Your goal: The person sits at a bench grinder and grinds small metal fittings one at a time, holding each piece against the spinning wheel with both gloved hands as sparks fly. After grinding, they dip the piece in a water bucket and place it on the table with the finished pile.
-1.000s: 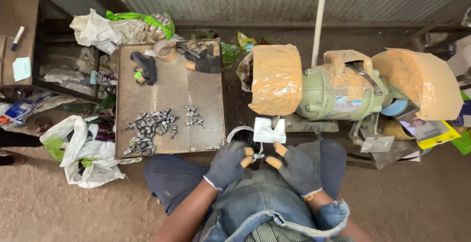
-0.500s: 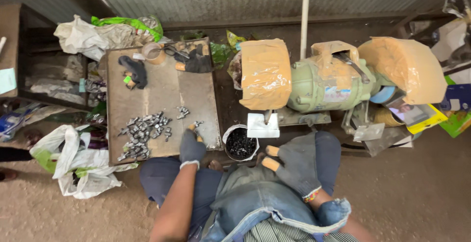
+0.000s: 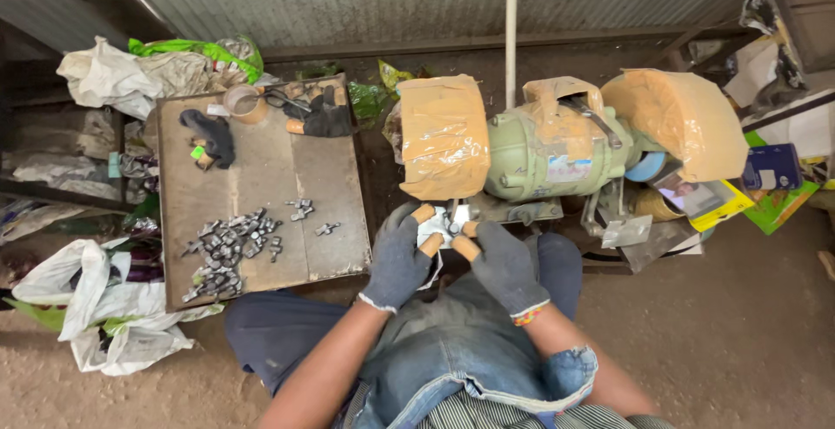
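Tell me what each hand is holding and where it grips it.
Both the left hand and right hand pinch one small metal piece between their fingertips, below the grinder. Which part they grip cannot be told.

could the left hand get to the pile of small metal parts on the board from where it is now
Probably yes. The left hand sits at the grinder's left wheel cover, beside the board. The pile of small metal parts lies in the open on the board's near left part, nothing standing between.

Small grey metal piece (image 3: 452,228) — pinched between both gloved hands, below the grinder's left wheel.
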`<state>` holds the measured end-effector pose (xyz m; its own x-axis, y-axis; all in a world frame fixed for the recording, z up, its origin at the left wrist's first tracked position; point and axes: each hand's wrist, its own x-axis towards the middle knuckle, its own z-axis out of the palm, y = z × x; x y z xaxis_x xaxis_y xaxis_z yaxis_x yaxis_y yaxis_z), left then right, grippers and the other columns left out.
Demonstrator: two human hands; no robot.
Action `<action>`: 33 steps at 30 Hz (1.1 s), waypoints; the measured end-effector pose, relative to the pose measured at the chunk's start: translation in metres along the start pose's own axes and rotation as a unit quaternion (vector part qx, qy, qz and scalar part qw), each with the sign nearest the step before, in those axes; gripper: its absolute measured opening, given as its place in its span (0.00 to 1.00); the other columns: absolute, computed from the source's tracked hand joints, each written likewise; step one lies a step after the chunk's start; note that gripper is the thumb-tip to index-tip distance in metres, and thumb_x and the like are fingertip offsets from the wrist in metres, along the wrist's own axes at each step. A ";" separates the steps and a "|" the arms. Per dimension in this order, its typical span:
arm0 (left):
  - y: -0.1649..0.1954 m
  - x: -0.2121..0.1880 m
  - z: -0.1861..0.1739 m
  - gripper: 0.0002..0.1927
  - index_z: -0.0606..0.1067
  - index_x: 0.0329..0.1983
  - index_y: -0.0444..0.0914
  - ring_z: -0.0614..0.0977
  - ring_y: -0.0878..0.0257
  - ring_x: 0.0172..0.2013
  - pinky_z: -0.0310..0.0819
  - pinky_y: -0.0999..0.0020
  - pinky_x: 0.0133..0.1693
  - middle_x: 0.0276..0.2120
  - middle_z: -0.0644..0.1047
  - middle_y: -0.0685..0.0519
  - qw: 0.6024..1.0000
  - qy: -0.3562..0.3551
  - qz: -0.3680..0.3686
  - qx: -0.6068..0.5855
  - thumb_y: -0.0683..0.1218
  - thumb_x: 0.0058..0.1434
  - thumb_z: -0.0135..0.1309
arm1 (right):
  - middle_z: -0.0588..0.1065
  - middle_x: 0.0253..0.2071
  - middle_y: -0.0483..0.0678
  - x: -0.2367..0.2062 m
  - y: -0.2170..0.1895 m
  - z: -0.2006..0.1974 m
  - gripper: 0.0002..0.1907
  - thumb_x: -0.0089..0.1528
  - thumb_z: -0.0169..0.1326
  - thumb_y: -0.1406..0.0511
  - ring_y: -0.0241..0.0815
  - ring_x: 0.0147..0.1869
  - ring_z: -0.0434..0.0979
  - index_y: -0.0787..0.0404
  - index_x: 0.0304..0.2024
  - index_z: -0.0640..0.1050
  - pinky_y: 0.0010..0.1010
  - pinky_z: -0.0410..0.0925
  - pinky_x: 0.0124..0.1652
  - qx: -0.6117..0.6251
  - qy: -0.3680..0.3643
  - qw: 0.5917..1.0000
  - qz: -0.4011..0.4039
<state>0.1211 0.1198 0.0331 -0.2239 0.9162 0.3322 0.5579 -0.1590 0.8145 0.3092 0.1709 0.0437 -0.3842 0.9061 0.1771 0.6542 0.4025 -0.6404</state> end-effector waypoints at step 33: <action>-0.035 0.031 -0.014 0.10 0.77 0.44 0.37 0.76 0.44 0.49 0.69 0.49 0.52 0.42 0.75 0.45 0.985 -0.141 0.077 0.062 0.46 0.61 0.57 | 0.78 0.38 0.50 0.048 0.011 0.018 0.20 0.50 0.68 0.52 0.52 0.42 0.80 0.59 0.34 0.81 0.41 0.70 0.39 0.026 -0.049 0.998 -0.014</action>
<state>0.0836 0.1492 0.0213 0.0917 0.9530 0.2886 0.6652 -0.2743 0.6945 0.2863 0.2162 0.0321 -0.4662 0.8760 0.1235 0.6076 0.4185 -0.6750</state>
